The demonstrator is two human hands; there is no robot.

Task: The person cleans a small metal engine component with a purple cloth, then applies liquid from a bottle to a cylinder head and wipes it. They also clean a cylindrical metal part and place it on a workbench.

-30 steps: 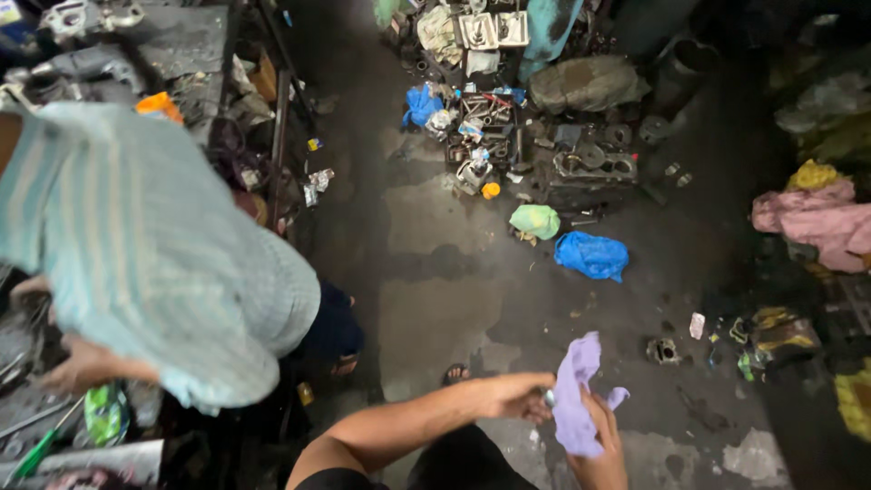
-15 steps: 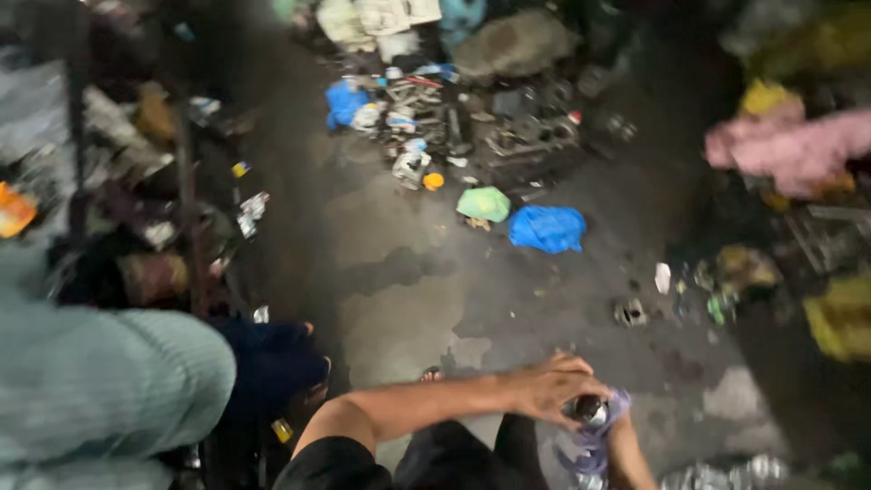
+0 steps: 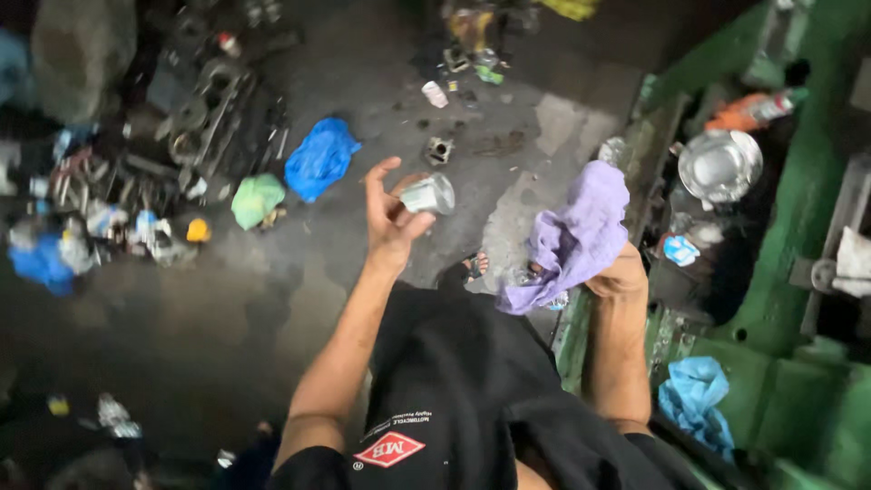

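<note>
My left hand [image 3: 390, 213] is raised in front of me and holds a small round metal part [image 3: 428, 194] between thumb and fingers. To its right, my right hand [image 3: 617, 277] grips a crumpled purple cloth [image 3: 573, 238] that hangs over the fingers and hides most of them. The two hands are apart, with the cloth clear of the metal part. Both forearms reach out from my black shirt [image 3: 454, 390].
A green machine frame [image 3: 798, 272] with a shiny metal bowl [image 3: 719, 164] stands at the right, a blue rag [image 3: 694, 399] lying on it. On the dark oily floor lie a blue bag [image 3: 319, 159], a green bag [image 3: 257, 199] and piled metal parts [image 3: 200, 109].
The view has swung right, and the person in the striped shirt is out of sight. My hands, together on the cloth and part before, have separated: left keeps the part, right the cloth.
</note>
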